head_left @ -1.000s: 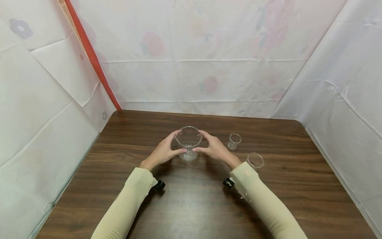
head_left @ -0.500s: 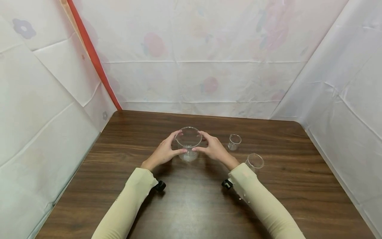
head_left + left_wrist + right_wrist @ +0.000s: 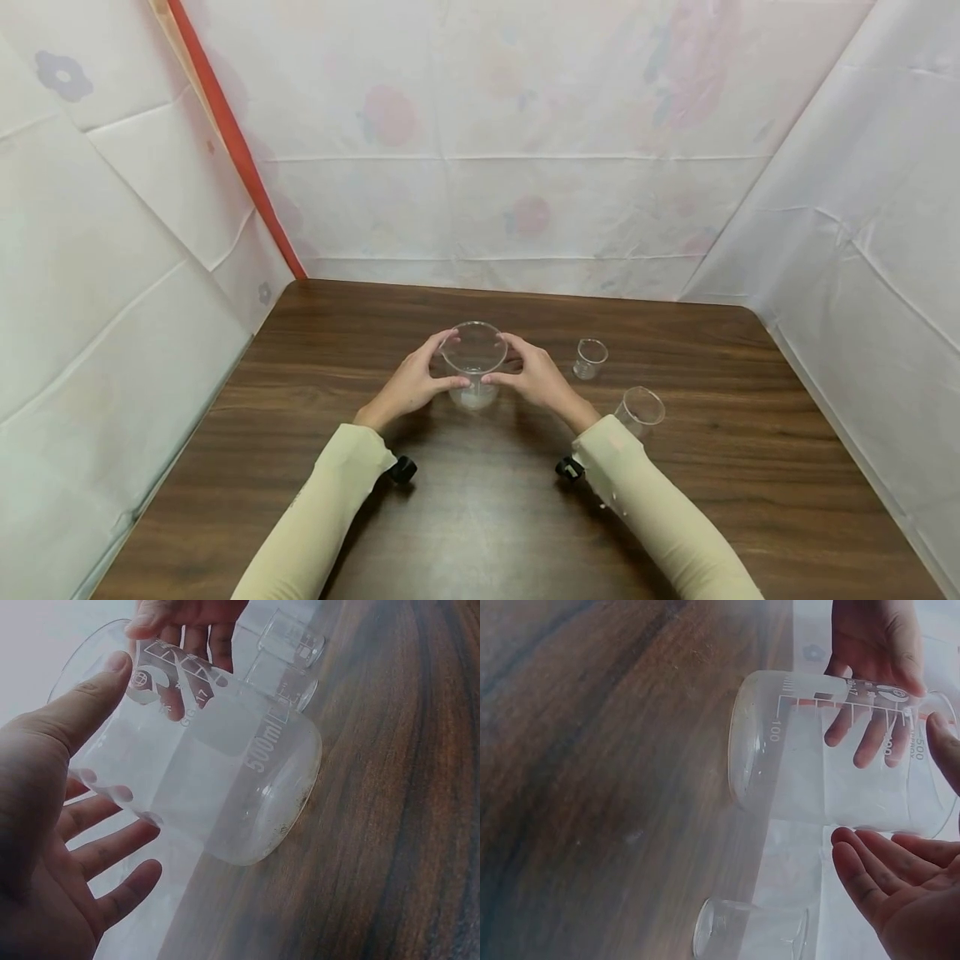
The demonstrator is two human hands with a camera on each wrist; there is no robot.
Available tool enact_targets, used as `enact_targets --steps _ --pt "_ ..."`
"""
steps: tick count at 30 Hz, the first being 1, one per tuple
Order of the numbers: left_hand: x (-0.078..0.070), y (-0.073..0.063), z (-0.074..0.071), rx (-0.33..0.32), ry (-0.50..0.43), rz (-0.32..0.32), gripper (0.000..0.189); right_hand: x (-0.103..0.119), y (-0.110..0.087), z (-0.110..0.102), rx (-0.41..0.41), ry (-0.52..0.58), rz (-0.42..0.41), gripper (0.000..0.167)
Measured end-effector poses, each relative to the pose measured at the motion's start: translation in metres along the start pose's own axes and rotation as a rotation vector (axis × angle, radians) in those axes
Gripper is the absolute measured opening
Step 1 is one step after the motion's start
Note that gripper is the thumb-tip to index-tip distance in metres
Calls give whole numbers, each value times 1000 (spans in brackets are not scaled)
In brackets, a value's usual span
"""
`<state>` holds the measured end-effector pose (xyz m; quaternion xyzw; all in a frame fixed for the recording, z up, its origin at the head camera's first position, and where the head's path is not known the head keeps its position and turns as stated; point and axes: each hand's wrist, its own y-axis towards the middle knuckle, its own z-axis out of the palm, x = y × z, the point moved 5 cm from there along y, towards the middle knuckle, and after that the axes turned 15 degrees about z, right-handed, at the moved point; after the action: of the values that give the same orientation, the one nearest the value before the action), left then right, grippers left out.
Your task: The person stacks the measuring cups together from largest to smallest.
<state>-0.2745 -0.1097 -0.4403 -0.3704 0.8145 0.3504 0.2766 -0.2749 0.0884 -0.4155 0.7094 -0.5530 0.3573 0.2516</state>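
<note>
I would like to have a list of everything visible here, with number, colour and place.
large beaker: 1, clear with white markings, between the hands
medium beaker: 1, clear, on table, by right cuff
small beaker: 1, clear, on table, right, farther back
table: 1, dark brown, beneath
sheeting: count unclear, white with faint prints, around table
red strip: 1, red, back left
wrist devices: 2, black, at cuffs
sleeves: 2, pale yellow-green, on forearms
left hand: 1, bare, gripping large beaker's left
right hand: 1, bare, gripping its right
</note>
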Motion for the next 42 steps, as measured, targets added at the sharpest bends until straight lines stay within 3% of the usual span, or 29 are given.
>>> enact_targets --steps 19,32,42 --pt "-15 7 -2 -34 -24 66 84 6 -7 -12 -48 14 -59 68" --pt "-37 11 1 -79 -39 121 84 14 -26 -31 -70 -5 -51 72" --pt "-49 8 15 -44 -57 122 85 7 -48 -38 -78 4 -55 73"
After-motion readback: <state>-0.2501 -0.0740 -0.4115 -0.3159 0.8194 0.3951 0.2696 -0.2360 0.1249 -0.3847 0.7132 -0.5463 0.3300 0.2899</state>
